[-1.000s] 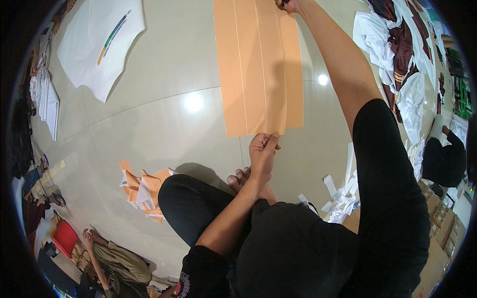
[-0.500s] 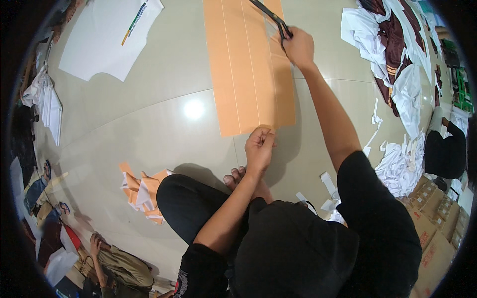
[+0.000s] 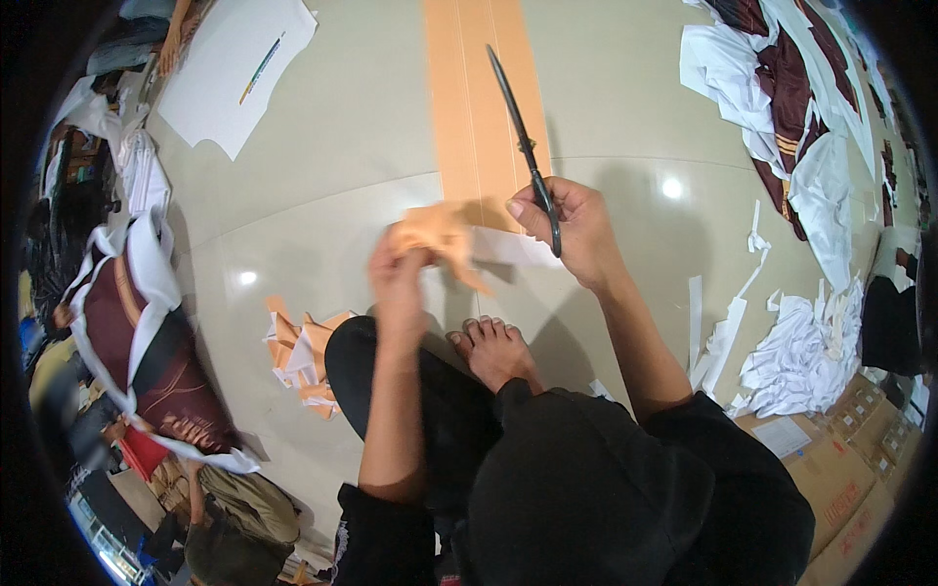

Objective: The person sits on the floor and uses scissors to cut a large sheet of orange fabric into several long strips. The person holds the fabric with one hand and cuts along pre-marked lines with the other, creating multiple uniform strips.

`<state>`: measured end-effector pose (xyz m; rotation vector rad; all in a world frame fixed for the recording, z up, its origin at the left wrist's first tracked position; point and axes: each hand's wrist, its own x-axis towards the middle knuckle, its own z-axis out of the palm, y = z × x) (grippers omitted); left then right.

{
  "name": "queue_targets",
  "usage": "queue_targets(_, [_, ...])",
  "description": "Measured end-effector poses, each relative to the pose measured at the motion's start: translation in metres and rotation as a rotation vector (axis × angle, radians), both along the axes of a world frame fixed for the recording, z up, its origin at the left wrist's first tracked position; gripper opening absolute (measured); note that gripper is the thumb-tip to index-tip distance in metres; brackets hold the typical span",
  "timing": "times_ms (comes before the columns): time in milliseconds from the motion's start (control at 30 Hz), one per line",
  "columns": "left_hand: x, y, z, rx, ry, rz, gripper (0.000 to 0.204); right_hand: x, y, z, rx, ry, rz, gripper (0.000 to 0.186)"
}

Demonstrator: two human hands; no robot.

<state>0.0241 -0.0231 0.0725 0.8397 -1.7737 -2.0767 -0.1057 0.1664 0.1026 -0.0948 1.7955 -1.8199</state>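
My left hand point(image 3: 399, 283) is closed on a bunched orange fabric strip point(image 3: 435, 234), blurred by motion, held just left of the sheet's near end. In my right hand point(image 3: 581, 234) is a pair of black scissors point(image 3: 526, 146), fingers in the handles and blades pointing away from me. Their blades lie over a long orange fabric sheet point(image 3: 449, 117) with pale lengthwise lines, flat on the floor. A white strip point(image 3: 518, 247) shows at its near end, beside my right hand; whether it joins the sheet I cannot tell.
Crumpled orange and white offcuts point(image 3: 303, 356) lie left of my knee. A white cut panel point(image 3: 234, 78) is at far left. Maroon and white cloth point(image 3: 782, 107), a heap of white scraps point(image 3: 806, 342) and cardboard boxes point(image 3: 821, 479) line the right. A person point(image 3: 234, 508) sits lower left.
My left hand has moved left, now with the bunched strip in it. My right hand has come nearer with the scissors. The orange sheet looks narrower. Maroon cloth now shows at the left.
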Motion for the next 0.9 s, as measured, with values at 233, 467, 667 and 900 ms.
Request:
queue_targets(233, [0.182, -0.123, 0.025, -0.430, -0.373, 0.425, 0.023, 0.003, 0.029, -0.039, 0.293, 0.159, 0.020, 0.027])
queue_targets(467, [0.281, -0.108, -0.027, -0.861, -0.777, 0.234, 0.062, 0.021, 0.029, -0.077, 0.547, 0.445, -0.061, 0.025])
queue_targets(667, [0.200, -0.113, -0.008, -0.875, -0.482, 0.343, 0.046, 0.024, 0.024, -0.105, 0.696, 0.837, -0.194, 0.024])
queue_targets(900, [0.033, -0.026, -0.045, -0.796, -0.480, -0.034, 0.057, 0.049, 0.023, -0.101, 0.754, 0.792, -0.153, 0.032])
